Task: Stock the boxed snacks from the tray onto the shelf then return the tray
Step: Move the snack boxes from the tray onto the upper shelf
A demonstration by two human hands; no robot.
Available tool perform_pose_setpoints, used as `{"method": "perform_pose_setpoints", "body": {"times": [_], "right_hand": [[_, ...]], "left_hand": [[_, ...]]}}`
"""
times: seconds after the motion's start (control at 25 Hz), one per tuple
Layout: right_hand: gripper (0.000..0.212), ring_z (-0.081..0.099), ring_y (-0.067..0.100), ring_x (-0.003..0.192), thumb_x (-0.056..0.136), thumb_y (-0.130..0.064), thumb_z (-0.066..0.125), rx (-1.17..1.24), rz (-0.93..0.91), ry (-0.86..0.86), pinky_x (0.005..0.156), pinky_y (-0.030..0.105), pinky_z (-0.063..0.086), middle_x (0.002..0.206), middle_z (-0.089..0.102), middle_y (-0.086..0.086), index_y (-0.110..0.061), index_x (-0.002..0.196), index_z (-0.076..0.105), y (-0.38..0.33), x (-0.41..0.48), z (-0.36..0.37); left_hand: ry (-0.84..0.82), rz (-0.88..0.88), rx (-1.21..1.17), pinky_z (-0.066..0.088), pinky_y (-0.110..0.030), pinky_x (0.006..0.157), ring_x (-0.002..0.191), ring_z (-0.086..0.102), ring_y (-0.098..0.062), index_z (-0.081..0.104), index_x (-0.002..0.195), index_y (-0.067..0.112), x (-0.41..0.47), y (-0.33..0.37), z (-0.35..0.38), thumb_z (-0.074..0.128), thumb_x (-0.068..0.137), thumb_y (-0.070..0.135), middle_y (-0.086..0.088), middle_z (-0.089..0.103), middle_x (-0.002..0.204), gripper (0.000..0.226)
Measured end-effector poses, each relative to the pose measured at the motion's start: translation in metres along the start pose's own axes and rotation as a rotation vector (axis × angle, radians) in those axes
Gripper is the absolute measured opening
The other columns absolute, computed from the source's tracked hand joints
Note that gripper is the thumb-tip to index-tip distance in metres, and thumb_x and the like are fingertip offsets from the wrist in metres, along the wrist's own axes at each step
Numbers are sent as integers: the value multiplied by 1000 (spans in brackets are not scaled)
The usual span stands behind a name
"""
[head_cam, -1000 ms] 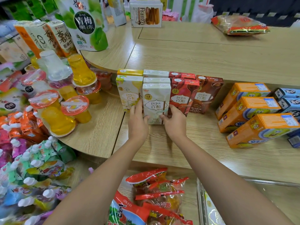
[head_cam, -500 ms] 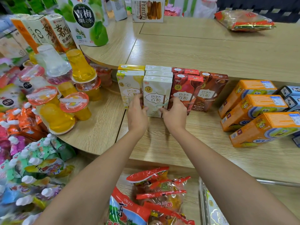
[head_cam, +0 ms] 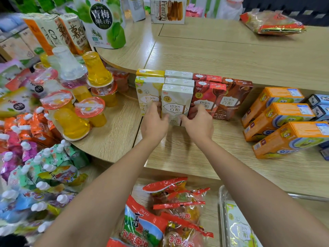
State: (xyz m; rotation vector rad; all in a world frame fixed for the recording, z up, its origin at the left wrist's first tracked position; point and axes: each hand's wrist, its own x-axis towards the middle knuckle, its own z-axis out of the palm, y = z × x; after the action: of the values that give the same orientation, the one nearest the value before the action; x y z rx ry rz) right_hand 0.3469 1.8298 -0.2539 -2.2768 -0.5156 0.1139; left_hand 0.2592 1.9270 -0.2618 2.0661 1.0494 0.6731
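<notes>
A white Pejoy snack box (head_cam: pixel 176 102) stands upright at the front of a row on the wooden middle shelf (head_cam: pixel 187 157). My left hand (head_cam: pixel 154 124) grips its lower left side and my right hand (head_cam: pixel 198 124) grips its lower right side. Two more white boxes stand behind it. A yellow-green box (head_cam: pixel 147 91) stands to its left, a red box (head_cam: pixel 207 97) and a brown box (head_cam: pixel 235 100) to its right. The metal tray (head_cam: pixel 222 211) sits at the bottom right on the lower shelf, with a light green box (head_cam: pixel 240 229) lying in it.
Orange boxes (head_cam: pixel 277 122) lie stacked at the right of the shelf, blue boxes (head_cam: pixel 318 104) behind them. Jelly cups (head_cam: pixel 89 107) crowd the rounded shelf on the left. Red snack bags (head_cam: pixel 169 211) lie on the lower shelf. A wooden top shelf (head_cam: pixel 222 56) overhangs the row.
Both hands have pushed the white box back toward the row, so that it now stands close in front of the other white boxes.
</notes>
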Motion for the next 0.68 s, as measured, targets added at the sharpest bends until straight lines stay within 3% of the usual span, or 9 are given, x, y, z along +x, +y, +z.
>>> {"method": "perform_pose_setpoints", "body": {"times": [0.16,0.52,0.68], "right_hand": [[30,62,17,82,79,-42,66,20,4,1,69,35,51,85,66,-4,-19,95,55,-2,-7,-10],[29,61,16,85,83,-43,63,38,-5,-3,73,37,52,86,61,-5,-19,97,55,-5,-11,-31],[28,61,16,86,84,-39,63,50,-29,10,76,37,53,84,61,-6,-16,100,59,2,-22,-49]], "left_hand": [[32,-5,29,46,-32,72,100,58,-15,51,120,20,-3,6,-9,57,87,35,6,58,120,36],[42,-19,22,42,-27,73,98,58,-10,51,119,21,-15,13,-24,55,89,38,8,59,115,35],[31,-30,-32,49,-31,74,90,59,-9,52,113,21,-37,21,-27,56,88,34,7,60,108,28]]}}
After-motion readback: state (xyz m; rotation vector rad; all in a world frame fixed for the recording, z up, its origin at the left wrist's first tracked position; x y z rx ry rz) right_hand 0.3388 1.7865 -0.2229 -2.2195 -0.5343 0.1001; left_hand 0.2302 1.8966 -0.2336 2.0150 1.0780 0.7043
